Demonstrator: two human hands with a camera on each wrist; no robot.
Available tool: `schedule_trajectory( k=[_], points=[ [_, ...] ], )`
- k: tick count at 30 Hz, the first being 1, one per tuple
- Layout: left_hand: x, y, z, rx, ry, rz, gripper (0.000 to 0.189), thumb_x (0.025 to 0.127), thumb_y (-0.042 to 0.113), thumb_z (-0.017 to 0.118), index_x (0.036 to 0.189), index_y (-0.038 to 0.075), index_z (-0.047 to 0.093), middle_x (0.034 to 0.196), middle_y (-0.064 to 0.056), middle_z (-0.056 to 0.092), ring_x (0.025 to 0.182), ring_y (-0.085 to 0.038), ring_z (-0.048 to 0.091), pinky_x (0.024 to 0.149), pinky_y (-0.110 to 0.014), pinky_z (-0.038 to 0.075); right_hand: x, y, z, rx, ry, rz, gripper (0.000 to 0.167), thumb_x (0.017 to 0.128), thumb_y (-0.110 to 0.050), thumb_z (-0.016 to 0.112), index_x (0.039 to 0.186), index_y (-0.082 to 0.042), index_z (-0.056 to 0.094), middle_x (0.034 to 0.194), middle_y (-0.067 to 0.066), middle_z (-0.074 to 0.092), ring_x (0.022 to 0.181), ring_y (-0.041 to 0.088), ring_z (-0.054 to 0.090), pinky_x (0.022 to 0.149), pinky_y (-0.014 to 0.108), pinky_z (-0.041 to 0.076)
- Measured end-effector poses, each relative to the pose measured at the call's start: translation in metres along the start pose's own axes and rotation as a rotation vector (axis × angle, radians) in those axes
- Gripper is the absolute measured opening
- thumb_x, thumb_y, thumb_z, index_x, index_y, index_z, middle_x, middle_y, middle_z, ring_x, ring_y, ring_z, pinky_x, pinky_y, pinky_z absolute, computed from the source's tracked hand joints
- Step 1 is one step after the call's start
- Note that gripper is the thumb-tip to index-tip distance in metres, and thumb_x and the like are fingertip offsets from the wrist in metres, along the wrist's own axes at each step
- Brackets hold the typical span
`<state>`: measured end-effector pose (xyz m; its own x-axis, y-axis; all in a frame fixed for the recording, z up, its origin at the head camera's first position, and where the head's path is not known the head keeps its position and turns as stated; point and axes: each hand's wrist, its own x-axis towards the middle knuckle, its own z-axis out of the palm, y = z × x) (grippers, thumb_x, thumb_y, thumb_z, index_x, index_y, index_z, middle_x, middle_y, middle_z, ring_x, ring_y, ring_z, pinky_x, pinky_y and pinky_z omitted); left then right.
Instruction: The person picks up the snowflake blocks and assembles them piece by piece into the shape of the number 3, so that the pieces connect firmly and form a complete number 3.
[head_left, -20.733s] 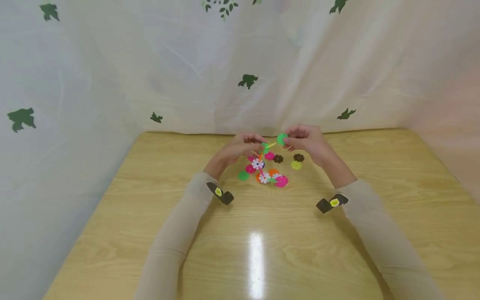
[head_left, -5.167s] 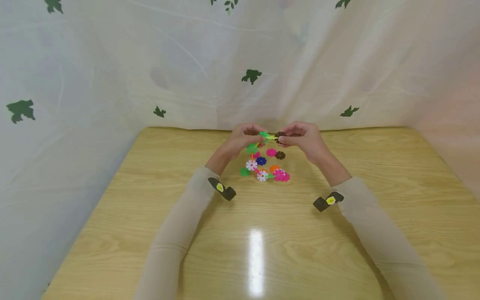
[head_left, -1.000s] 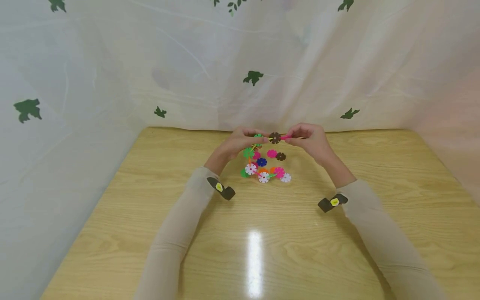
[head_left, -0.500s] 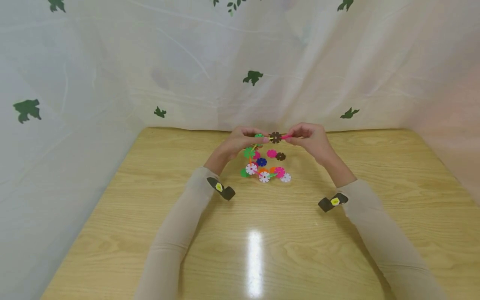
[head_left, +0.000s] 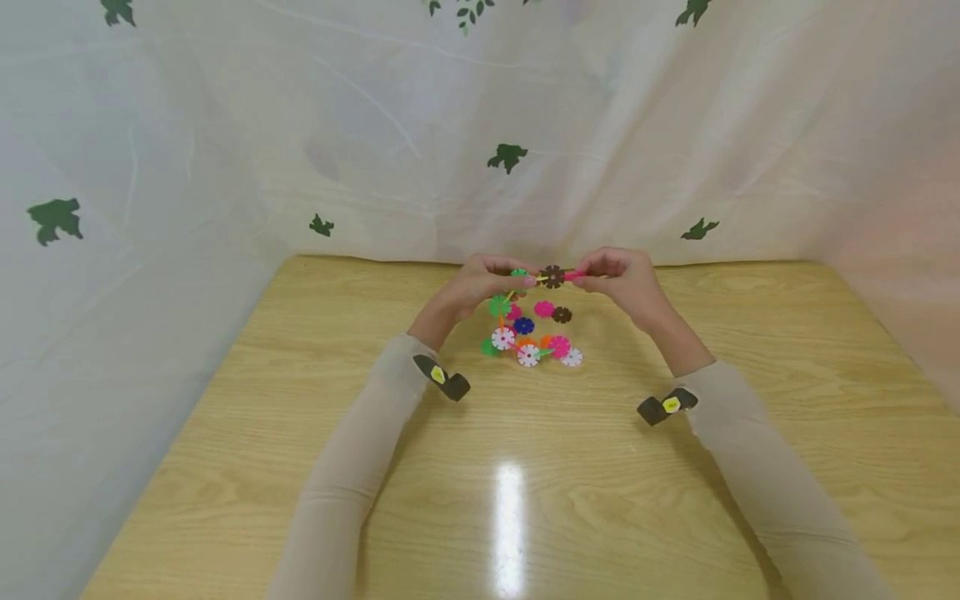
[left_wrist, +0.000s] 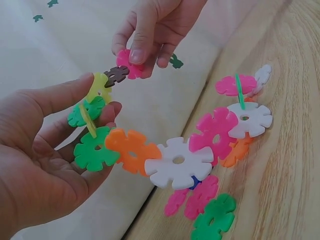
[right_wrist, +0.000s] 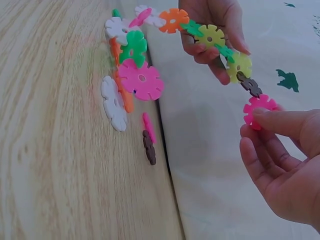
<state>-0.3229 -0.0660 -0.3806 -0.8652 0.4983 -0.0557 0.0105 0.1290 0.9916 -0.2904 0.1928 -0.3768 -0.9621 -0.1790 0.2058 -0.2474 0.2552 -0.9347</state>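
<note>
A chain of notched, flower-shaped plastic discs in several colours hangs from both hands above the table. My left hand [head_left: 486,285] pinches a yellow disc [left_wrist: 98,88] near the chain's upper end, between thumb and fingers. Beyond it a brown disc [right_wrist: 249,85] sits in line, slotted to the yellow one. My right hand [head_left: 619,282] pinches a pink disc [right_wrist: 259,111] that meets the brown disc's edge. Green discs [left_wrist: 97,148], an orange disc [left_wrist: 133,151] and a white disc [left_wrist: 178,161] follow down the chain, which sags to a pink disc [right_wrist: 141,80] at its lower end.
Loose discs lie on the wooden table [head_left: 420,467] under the chain: a brown disc [head_left: 562,315], a pink disc [head_left: 543,309], a blue disc [head_left: 523,326], a white disc [head_left: 573,357], and green and orange ones. A pale curtain [head_left: 390,150] hangs behind the table's far edge.
Earlier the right hand held a green disc, then a brown one at the chain's end; now it holds a pink disc beyond the brown. Over the last second the hands have barely moved.
</note>
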Motion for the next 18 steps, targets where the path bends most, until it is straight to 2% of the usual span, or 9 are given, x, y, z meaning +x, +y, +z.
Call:
schedule_trajectory(
  k=[3, 7, 13, 18],
  points=[
    [-0.0006, 0.0003, 0.0002, -0.007, -0.002, -0.006, 0.027, 0.094, 0.017, 0.074, 0.118, 0.004, 0.074, 0.089, -0.003, 0.070, 0.083, -0.017, 0.062, 0.075, -0.026, 0.051, -0.0007, 0.0013, -0.0008, 0.023, -0.006, -0.009, 0.009, 0.091, 0.000, 0.074, 0.099, 0.003, 0.073, 0.089, -0.007, 0.075, 0.083, 0.014, 0.072, 0.076, 0.021, 0.059],
    [-0.0009, 0.0003, 0.0004, -0.009, -0.001, -0.006, 0.026, 0.094, 0.017, 0.073, 0.117, 0.004, 0.074, 0.097, -0.006, 0.072, 0.091, -0.025, 0.065, 0.079, -0.028, 0.054, -0.0018, 0.0010, -0.0019, -0.005, -0.016, -0.038, 0.008, 0.091, -0.002, 0.075, 0.098, 0.000, 0.075, 0.091, -0.006, 0.075, 0.081, 0.012, 0.071, 0.075, 0.020, 0.059],
    [0.0002, 0.0003, 0.0002, -0.023, 0.011, 0.018, 0.024, 0.093, 0.017, 0.074, 0.113, 0.005, 0.076, 0.097, 0.002, 0.076, 0.100, -0.039, 0.065, 0.084, -0.031, 0.056, -0.0027, -0.0015, -0.0014, -0.071, -0.014, -0.100, 0.011, 0.090, -0.006, 0.076, 0.098, 0.001, 0.076, 0.094, -0.001, 0.077, 0.081, 0.009, 0.070, 0.075, 0.019, 0.059],
    [0.0006, 0.0021, 0.0014, -0.034, 0.032, 0.027, 0.022, 0.092, 0.016, 0.076, 0.110, 0.005, 0.077, 0.097, -0.002, 0.076, 0.090, -0.029, 0.067, 0.081, -0.029, 0.055, -0.0029, -0.0010, -0.0003, -0.077, -0.002, -0.143, 0.010, 0.090, -0.003, 0.076, 0.097, 0.004, 0.076, 0.096, 0.008, 0.078, 0.080, 0.007, 0.072, 0.075, 0.018, 0.060]
  ],
)
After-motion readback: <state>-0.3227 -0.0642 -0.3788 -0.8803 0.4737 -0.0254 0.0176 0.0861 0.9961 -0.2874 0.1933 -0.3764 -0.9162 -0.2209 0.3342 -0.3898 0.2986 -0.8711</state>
